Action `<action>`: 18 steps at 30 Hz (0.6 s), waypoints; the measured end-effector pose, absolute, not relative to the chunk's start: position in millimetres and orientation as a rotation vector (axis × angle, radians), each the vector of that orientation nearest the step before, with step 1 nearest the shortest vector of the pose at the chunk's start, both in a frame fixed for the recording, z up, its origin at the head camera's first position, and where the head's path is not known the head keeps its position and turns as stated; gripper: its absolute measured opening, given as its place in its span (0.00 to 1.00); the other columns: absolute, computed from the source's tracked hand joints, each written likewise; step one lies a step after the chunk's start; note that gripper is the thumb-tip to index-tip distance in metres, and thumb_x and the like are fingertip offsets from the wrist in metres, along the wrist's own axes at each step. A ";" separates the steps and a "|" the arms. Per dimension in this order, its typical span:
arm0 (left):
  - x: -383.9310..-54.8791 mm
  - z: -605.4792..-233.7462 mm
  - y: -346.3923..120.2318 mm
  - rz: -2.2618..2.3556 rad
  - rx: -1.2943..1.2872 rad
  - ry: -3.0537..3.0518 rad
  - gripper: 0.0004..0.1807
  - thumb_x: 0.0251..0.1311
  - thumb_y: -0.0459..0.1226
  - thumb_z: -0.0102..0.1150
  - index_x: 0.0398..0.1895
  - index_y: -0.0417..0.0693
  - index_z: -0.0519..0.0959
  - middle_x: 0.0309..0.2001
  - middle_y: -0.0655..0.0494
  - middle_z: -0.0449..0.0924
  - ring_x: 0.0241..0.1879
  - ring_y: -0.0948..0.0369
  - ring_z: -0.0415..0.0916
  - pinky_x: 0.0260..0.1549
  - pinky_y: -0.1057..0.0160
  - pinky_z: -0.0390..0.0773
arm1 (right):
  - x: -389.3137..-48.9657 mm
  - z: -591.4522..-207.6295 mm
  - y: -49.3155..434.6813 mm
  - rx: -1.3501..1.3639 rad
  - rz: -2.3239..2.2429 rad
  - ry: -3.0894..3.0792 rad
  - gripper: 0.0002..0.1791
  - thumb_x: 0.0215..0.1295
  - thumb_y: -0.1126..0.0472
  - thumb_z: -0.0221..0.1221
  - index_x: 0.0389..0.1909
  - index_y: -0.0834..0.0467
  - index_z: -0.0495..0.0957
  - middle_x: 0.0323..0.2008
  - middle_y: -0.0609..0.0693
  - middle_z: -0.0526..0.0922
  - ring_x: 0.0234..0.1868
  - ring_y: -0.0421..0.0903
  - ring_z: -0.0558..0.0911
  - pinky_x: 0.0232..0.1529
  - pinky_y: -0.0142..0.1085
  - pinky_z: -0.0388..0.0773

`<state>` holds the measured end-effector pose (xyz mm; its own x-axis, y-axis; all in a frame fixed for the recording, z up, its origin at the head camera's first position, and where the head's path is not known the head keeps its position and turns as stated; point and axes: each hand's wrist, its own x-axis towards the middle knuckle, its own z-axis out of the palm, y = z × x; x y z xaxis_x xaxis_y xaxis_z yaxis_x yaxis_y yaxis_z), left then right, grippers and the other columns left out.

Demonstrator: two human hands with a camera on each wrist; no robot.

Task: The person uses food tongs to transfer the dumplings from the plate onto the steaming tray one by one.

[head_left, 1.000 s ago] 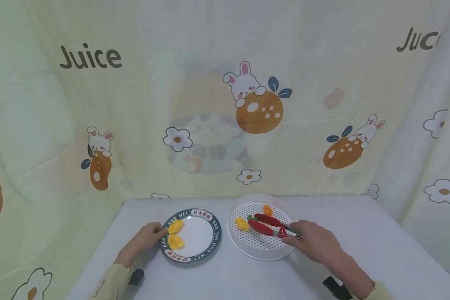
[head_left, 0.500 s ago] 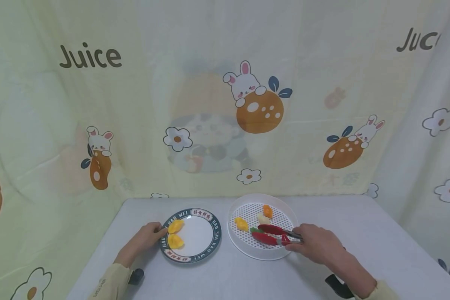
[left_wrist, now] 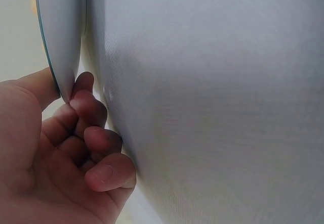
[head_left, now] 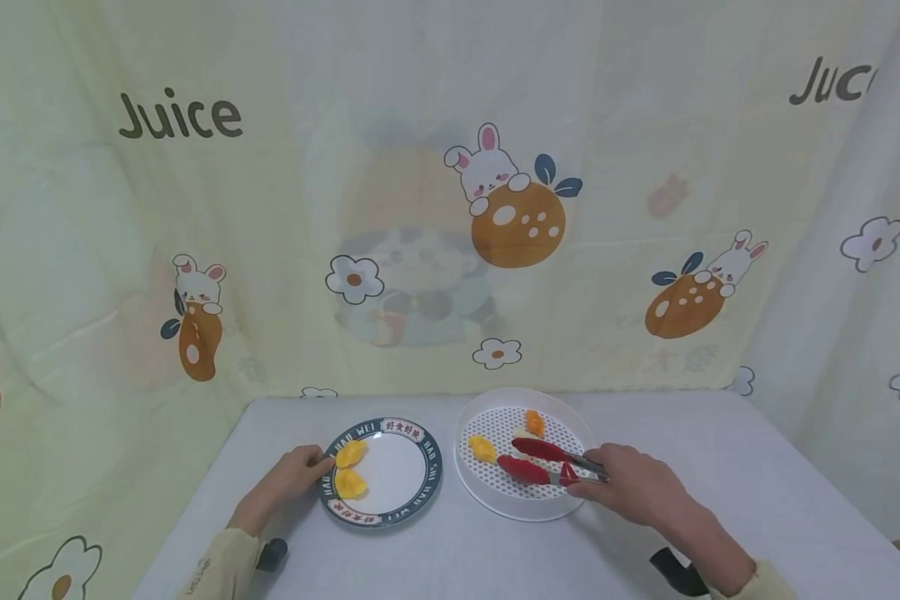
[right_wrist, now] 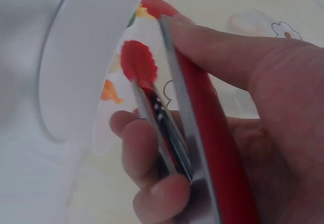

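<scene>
Red-tipped tongs (head_left: pixel 547 451) are hanging over a white perforated tray (head_left: pixel 512 506), tips (head_left: pixel 525 470) standing apart, the right hand (head_left: pixel 630 483) curling its fingers (right_wrist: pixel 139 145) around the handles (head_left: pixel 589 480); inside, an orange piece (head_left: pixel 535 422) is lying; the left hand (head_left: pixel 294 475) is pinching the rim of a plate (head_left: pixel 433 471) carrying two yellow pieces (head_left: pixel 351 483)

We see a pale yellow-green cloth (head_left: pixel 292 192) hanging as a backdrop on the far side and round to the left, while on the right a whiter stretch of cloth (head_left: pixel 817 275) falls in folds. Towards the far left we read the dark word "Juice" (head_left: pixel 182 115), and we find printed white rabbits (head_left: pixel 487 172) leaning on orange-brown fruits (head_left: pixel 519 225), with outlined flowers (head_left: pixel 355 279) among them. Faint, blurred shapes (head_left: pixel 412 283) sit mid-cloth. Below, we see a white table (head_left: pixel 450 558) under soft, diffuse light.
</scene>
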<state>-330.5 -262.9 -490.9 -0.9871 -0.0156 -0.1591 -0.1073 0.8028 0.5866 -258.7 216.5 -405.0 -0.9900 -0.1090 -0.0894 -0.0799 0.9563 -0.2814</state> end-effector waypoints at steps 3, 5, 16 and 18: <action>-330.2 -490.6 -262.4 0.940 -0.090 2.845 0.14 0.72 0.44 0.54 0.29 0.46 0.73 0.28 0.54 0.71 0.32 0.59 0.68 0.31 0.62 0.68 | -258.7 -403.8 215.6 -0.124 -0.471 3.021 0.47 0.49 0.30 0.69 0.60 0.61 0.77 0.49 0.57 0.83 0.43 0.52 0.79 0.41 0.47 0.81; -330.0 -490.2 -262.5 0.942 -0.090 2.847 0.14 0.72 0.44 0.54 0.29 0.46 0.72 0.28 0.54 0.71 0.32 0.59 0.68 0.31 0.62 0.68 | -258.3 -404.3 212.7 -0.117 -0.497 3.033 0.50 0.49 0.28 0.67 0.62 0.62 0.75 0.54 0.61 0.81 0.50 0.57 0.79 0.47 0.53 0.81; -330.9 -491.1 -262.9 0.936 -0.110 2.843 0.14 0.72 0.44 0.54 0.29 0.46 0.72 0.28 0.54 0.71 0.32 0.59 0.68 0.31 0.62 0.68 | -258.8 -411.4 181.1 -0.123 -0.589 3.013 0.54 0.46 0.26 0.68 0.68 0.58 0.71 0.62 0.61 0.76 0.57 0.57 0.77 0.53 0.57 0.79; -332.4 -492.0 -263.5 0.931 -0.108 2.844 0.14 0.72 0.44 0.54 0.29 0.46 0.72 0.28 0.54 0.71 0.32 0.59 0.68 0.31 0.62 0.68 | -259.4 -412.2 173.9 -0.109 -0.606 3.011 0.56 0.45 0.26 0.68 0.69 0.57 0.69 0.64 0.61 0.75 0.56 0.56 0.77 0.52 0.56 0.80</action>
